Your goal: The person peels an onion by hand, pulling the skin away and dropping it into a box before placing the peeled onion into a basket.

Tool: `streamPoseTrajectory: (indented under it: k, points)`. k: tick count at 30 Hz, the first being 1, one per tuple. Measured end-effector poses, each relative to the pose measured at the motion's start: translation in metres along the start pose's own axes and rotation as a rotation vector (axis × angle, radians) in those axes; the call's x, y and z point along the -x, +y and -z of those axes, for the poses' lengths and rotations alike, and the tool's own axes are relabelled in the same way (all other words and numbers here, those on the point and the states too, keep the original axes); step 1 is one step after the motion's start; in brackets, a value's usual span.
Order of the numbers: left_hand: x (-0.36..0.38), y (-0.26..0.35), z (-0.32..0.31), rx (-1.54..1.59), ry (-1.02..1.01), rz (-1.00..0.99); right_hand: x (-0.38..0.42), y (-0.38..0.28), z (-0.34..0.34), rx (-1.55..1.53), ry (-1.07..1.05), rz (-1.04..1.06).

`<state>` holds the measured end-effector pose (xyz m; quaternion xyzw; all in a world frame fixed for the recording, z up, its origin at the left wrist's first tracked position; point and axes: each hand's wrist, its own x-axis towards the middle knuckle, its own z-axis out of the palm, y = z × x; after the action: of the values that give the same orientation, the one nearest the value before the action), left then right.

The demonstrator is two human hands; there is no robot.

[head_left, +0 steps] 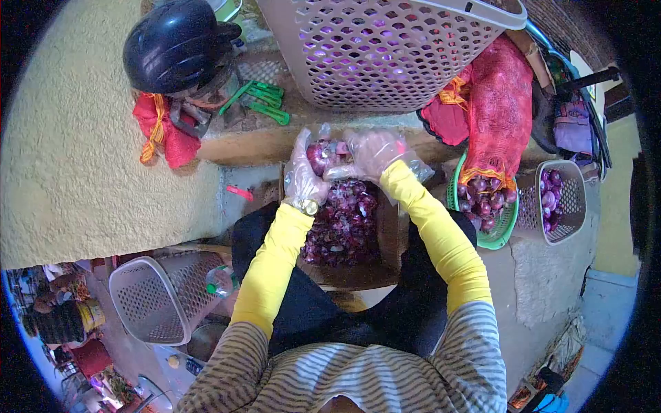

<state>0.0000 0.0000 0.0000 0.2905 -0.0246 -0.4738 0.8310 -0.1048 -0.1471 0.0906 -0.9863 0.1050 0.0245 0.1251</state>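
My left hand [306, 175], in a clear plastic glove with a watch at the wrist, is closed round a red onion [321, 158]. Right beside it, my gloved right hand [372, 153] is closed close to the onion. A bit of bright pink shows at its outer side, but what the fingers hold is hidden. Below both hands, a cardboard box [391, 237] between my knees holds a heap of purple onion skins [339, 230].
A large perforated basket [385, 58] of onions stands ahead. To the right are a red mesh sack [497, 113], a green basket [508, 234] and a smaller grey basket [577, 199] with onions. Green-handled tools [265, 100] and a black helmet [175, 48] sit on the left ledge.
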Motion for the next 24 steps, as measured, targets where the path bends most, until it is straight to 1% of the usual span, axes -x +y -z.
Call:
streamPoseTrajectory:
  k: [1, 2, 3, 5, 6, 8, 9, 11, 15, 17, 18, 20, 21, 23, 24]
  points:
    - [0.008, 0.002, -0.024, -0.054, 0.160, -0.061, -0.001, 0.002, -0.012, -0.014, 0.041, 0.000]
    - [0.011, 0.003, -0.034, -0.109, 0.318, -0.120, -0.001, 0.005, -0.020, -0.027, 0.084, -0.003]
    - [0.005, -0.004, -0.031, -0.093, 0.314, -0.115, -0.001, 0.008, -0.027, -0.013, 0.075, -0.007]
    - [-0.007, -0.002, -0.025, 0.120, 0.412, -0.074, -0.006, 0.006, -0.040, -0.067, 0.047, -0.043]
    - [-0.006, -0.003, -0.024, 0.121, 0.413, -0.073, -0.005, 0.002, -0.037, -0.067, 0.046, -0.043]
    - [-0.005, -0.005, -0.024, 0.102, 0.385, -0.138, 0.000, -0.006, -0.030, -0.157, -0.030, -0.042]
    - [-0.006, -0.006, -0.025, 0.104, 0.384, -0.137, 0.002, -0.009, -0.029, -0.155, -0.031, -0.043]
    - [-0.008, -0.006, -0.024, 0.074, 0.411, -0.187, 0.005, -0.014, -0.027, -0.276, -0.033, -0.095]
    - [-0.004, -0.006, -0.033, 0.133, 0.427, -0.232, 0.008, -0.019, -0.024, -0.357, -0.075, -0.093]
    - [-0.005, -0.008, -0.031, 0.016, 0.416, -0.353, 0.014, -0.020, -0.025, -0.412, 0.052, 0.050]
    - [-0.005, -0.007, -0.033, 0.015, 0.415, -0.354, 0.015, -0.021, -0.025, -0.412, 0.053, 0.050]
    - [-0.004, -0.007, -0.038, -0.036, 0.444, -0.415, 0.015, -0.026, -0.026, -0.504, 0.094, 0.017]
    - [-0.003, -0.007, -0.041, -0.037, 0.445, -0.414, 0.012, -0.026, -0.028, -0.505, 0.093, 0.016]
    - [-0.001, -0.008, -0.050, -0.166, 0.479, -0.568, 0.003, -0.024, -0.036, -0.656, -0.046, -0.180]
    - [0.000, -0.008, -0.053, -0.167, 0.479, -0.568, 0.002, -0.025, -0.036, -0.656, -0.046, -0.180]
